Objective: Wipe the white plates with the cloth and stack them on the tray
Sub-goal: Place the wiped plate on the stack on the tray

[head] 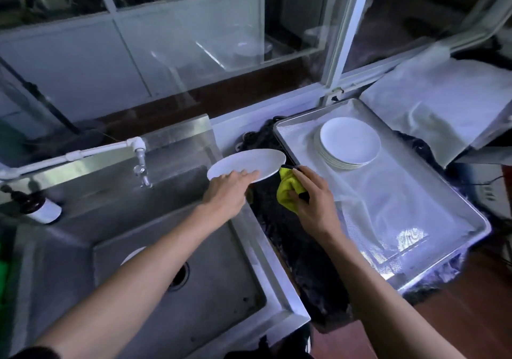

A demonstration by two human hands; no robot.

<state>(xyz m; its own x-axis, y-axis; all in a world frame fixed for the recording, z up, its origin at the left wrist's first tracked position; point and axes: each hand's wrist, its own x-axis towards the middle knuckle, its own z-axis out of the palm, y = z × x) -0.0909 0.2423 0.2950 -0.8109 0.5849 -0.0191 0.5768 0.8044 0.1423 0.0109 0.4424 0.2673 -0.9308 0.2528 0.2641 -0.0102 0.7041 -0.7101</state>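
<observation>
**Plate held over sink edge, cloth bunched beside it**

Plate (246,164) is held up by the left hand (225,192), above the right rim of the sink (194,247), roughly level and slightly tilted. Fingers (248,177) are seen lying across the plate's near edge on top; the thumb is hidden, so the grip underneath cannot be told exactly. Plate's right edge is just beside the cloth (288,189).

Cloth, yellow, is bunched and gripped in the right hand (311,203), fingers curled round it. Contact between cloth and plate cannot be confirmed; they are at least very close.

Tray (388,220), metal, is set to the right on a dark mat (293,247) covering the surface. Stack (347,143) of white plates is seated in the tray's far part, well apart from the held plate. Rest of the tray floor is lined with a pale sheet.

One more white plate edge (133,254) is seen in the sink basin, mostly hidden by the left forearm. Tap (141,164) is mounted at the sink's back left. Dark bottle (38,206) with a white label is lying on the sink's left ledge. White fabric (443,103) is draped beyond the tray, far right.
</observation>
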